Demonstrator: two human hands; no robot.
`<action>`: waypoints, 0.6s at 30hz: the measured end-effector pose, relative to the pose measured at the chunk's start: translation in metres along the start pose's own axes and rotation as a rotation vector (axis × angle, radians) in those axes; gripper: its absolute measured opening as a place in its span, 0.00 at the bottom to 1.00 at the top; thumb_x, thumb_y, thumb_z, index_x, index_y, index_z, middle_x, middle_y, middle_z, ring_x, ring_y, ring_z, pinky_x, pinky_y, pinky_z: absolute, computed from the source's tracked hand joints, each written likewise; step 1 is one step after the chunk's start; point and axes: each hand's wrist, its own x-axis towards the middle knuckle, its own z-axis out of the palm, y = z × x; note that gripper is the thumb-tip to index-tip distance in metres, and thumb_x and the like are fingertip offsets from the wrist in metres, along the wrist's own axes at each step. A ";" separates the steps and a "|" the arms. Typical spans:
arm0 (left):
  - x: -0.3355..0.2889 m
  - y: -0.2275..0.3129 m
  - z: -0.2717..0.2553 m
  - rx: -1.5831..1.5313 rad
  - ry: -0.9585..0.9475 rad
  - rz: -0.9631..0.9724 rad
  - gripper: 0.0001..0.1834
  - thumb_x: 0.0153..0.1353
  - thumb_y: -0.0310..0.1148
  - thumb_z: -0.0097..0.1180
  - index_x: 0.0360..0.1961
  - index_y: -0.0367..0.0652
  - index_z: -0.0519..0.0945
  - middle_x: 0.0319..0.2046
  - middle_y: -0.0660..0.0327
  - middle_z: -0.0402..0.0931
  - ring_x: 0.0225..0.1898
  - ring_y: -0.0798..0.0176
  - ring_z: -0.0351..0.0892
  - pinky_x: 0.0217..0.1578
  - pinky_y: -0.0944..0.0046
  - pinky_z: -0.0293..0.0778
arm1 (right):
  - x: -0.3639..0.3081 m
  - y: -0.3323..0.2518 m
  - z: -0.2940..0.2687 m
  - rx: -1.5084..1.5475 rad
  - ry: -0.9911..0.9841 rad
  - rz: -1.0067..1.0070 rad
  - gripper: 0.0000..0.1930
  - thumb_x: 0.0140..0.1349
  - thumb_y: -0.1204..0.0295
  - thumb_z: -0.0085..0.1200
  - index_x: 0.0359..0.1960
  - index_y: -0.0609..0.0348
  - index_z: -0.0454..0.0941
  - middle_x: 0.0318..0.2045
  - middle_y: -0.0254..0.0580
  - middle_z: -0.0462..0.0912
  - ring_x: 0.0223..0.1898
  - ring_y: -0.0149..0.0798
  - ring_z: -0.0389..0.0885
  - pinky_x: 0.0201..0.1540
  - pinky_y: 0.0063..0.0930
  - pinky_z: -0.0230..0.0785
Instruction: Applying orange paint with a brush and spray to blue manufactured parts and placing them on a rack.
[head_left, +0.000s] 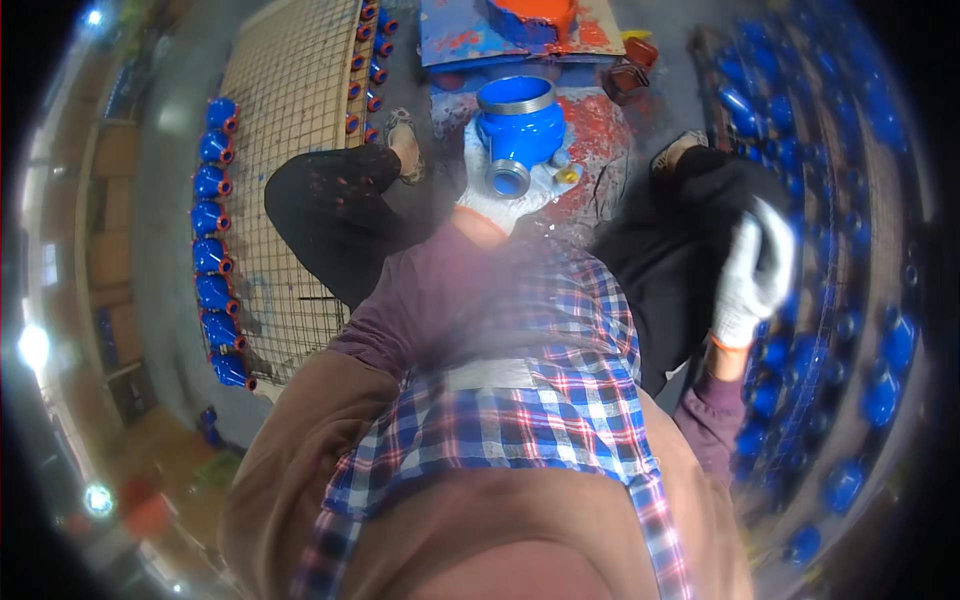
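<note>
In my gloved left hand [490, 195] is a glossy blue pipe fitting [522, 130], held from beneath in front of my lap. Its wide round opening with a bare metal threaded rim faces up, and a smaller metal-rimmed outlet points toward me. A small yellow spot shows at the fingertips of that glove. Out to the right, beside my knee, my gloved right hand [755, 275] is slightly blurred. Its fingers stretch out with a gap between them, and I see nothing in it. Nearest to it are many blue fittings [770, 355] stacked on the right.
At left lies a wire-mesh rack [290, 150], with blue fittings with orange ends [212, 255] along its edges. Ahead, an orange-smeared paint container [535, 20] stands on a paint-stained board [450, 45]. Small dark red containers [627, 80] sit right of it.
</note>
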 end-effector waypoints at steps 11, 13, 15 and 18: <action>-0.003 0.003 -0.003 0.087 0.103 0.006 0.27 0.58 0.53 0.54 0.48 0.43 0.71 0.42 0.54 0.72 0.44 0.54 0.70 0.60 0.39 0.61 | -0.216 0.149 -0.018 -0.380 -0.036 1.088 0.38 0.49 0.65 0.60 0.62 0.73 0.64 0.46 0.60 0.81 0.49 0.52 0.81 0.52 0.37 0.71; 0.001 0.004 0.000 0.108 0.278 0.038 0.36 0.53 0.54 0.58 0.57 0.42 0.69 0.54 0.50 0.72 0.42 0.53 0.71 0.59 0.39 0.61 | -0.233 0.148 -0.007 -0.421 -0.204 1.197 0.49 0.47 0.60 0.70 0.68 0.66 0.54 0.50 0.58 0.80 0.47 0.49 0.82 0.52 0.37 0.71; 0.003 0.001 0.003 0.145 0.151 0.070 0.39 0.52 0.54 0.58 0.60 0.42 0.67 0.57 0.49 0.70 0.43 0.52 0.72 0.59 0.38 0.61 | -0.239 0.149 0.004 -0.573 -0.261 1.149 0.52 0.48 0.55 0.69 0.71 0.59 0.51 0.49 0.60 0.81 0.48 0.54 0.82 0.53 0.40 0.71; 0.001 -0.005 0.006 0.131 0.301 0.104 0.33 0.56 0.64 0.51 0.45 0.45 0.75 0.35 0.56 0.75 0.36 0.52 0.73 0.58 0.41 0.63 | -0.246 0.168 0.011 -0.666 -0.567 1.364 0.51 0.53 0.37 0.52 0.74 0.38 0.41 0.49 0.55 0.82 0.52 0.58 0.80 0.60 0.41 0.64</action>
